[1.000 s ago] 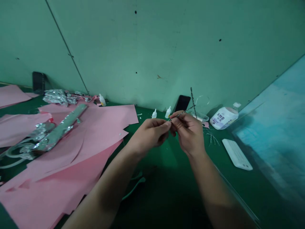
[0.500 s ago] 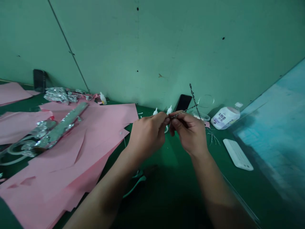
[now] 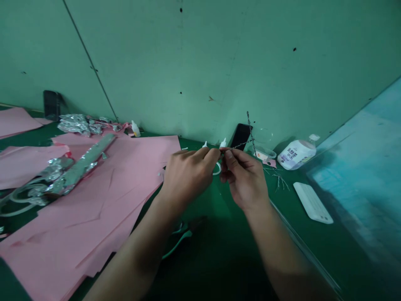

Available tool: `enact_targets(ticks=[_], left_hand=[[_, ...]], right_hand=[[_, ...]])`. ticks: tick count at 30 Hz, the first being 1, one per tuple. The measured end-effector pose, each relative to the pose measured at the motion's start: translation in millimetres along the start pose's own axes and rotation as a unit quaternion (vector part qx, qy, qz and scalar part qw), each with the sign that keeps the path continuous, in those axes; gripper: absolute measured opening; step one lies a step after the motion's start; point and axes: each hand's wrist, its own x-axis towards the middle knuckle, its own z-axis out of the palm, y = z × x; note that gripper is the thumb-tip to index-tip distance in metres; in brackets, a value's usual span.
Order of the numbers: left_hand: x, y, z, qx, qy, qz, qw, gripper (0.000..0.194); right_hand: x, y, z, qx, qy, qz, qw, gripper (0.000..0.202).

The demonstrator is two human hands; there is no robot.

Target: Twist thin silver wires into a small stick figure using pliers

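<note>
My left hand [image 3: 188,173] and my right hand [image 3: 249,177] meet over the green tabletop, fingertips close together. Both are closed in a pinch on a thin, dark twisted wire [image 3: 251,130]. Its branching end sticks up and to the right beyond my right fingers, while the pinched end is mostly hidden. Behind my hands are a small white-capped bottle [image 3: 223,143] and a dark phone [image 3: 242,134] leaning on the wall. A white ring [image 3: 216,168] shows just below my fingertips. Similar thin wire pieces [image 3: 281,182] lie to the right of my right hand.
Pink sheets [image 3: 125,184] cover the left side, with foil-wrapped strips [image 3: 84,165] on top. A tool with green handles [image 3: 180,242] lies below my left wrist. To the right stand a clear tub [image 3: 266,153] and a drink bottle [image 3: 296,154], near a white rectangular device [image 3: 313,202].
Both hands have shifted slightly left with the wire. Its upright branch has also moved a little left, and my left hand has turned slightly.
</note>
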Motion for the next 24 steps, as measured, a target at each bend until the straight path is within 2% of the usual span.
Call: enact_targets(ticks=[3, 5, 8, 12, 18, 21, 24], left_hand=[[0.8, 4.2, 1.6, -0.004, 0.023, -0.02, 1.0, 0.019], [1.5, 7.6, 1.3, -0.025, 0.015, -0.048, 0.998, 0.02], [2.5, 10.6, -1.1, -0.09, -0.03, -0.107, 0.99, 0.026], [5.0, 7.4, -5.9, -0.2, -0.091, -0.166, 0.961, 0.029], [8.9, 0.6, -12.7, -0.275, -0.144, -0.191, 0.931, 0.025], [9.3, 0.5, -13.6, -0.281, -0.157, -0.194, 0.927, 0.024], [9.4, -3.7, -12.7, -0.27, -0.152, -0.2, 0.929, 0.024]], right_hand=[[-0.9, 2.1, 3.9, 0.016, -0.009, 0.004, 1.0, 0.011], [-0.4, 4.1, 4.0, 0.0, -0.012, -0.01, 1.0, 0.01], [0.8, 7.4, 2.4, -0.035, -0.02, -0.036, 0.999, 0.008], [2.4, 10.9, 0.0, -0.076, -0.024, -0.084, 0.993, 0.007], [6.9, 13.9, -6.4, -0.075, -0.062, -0.089, 0.991, 0.007], [5.2, 11.0, -6.6, -0.094, -0.056, -0.083, 0.991, 0.01], [4.8, 5.1, -9.5, -0.143, -0.069, -0.044, 0.986, 0.018]])
